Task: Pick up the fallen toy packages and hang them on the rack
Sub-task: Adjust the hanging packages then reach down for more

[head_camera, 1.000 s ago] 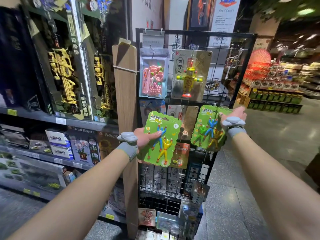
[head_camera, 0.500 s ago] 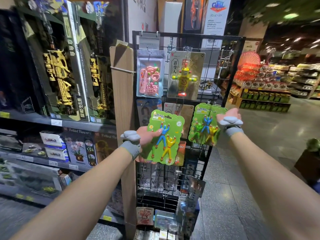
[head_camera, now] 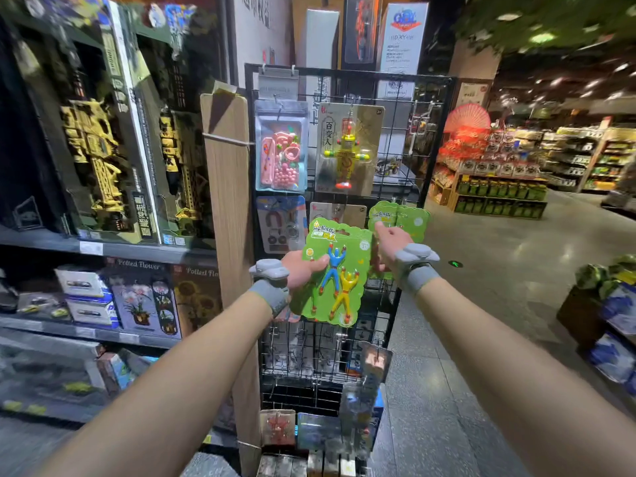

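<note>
The toy shelving (head_camera: 103, 149) fills the left half of the frame. Its big boxes are smeared by blur, so little of their print is legible, and the lower tiers run off the left edge. The black wire rack (head_camera: 444, 139) stands at centre. Its foot is cut off at the bottom edge, and the packs low on it are too blurred to name. A tall wooden board (head_camera: 225, 201) covers the rack's left side.

Near the top of the rack hang a pink toy pack (head_camera: 281, 146) and a card with a yellow figure (head_camera: 347, 149). The two cards below them are half hidden.

In the middle of the frame, the green toy package (head_camera: 335, 277) with a blue and a yellow figure sits in the left hand (head_camera: 303, 266). The thumb lies across its front left edge and the fingers are hidden behind the card. This package is in front of the rack and not on a hook.

A second green package (head_camera: 401, 218) is right of it, against the grid. Only its header shows, and its hook is out of sight. The right hand (head_camera: 390, 247) covers the rest, with the index finger straight on the header. Whether the other fingers grip the card cannot be told.

Half a second ago the right hand held that card by its right edge, with its figures showing. The left-hand package has since moved right, and its edge now meets the second card.
</note>
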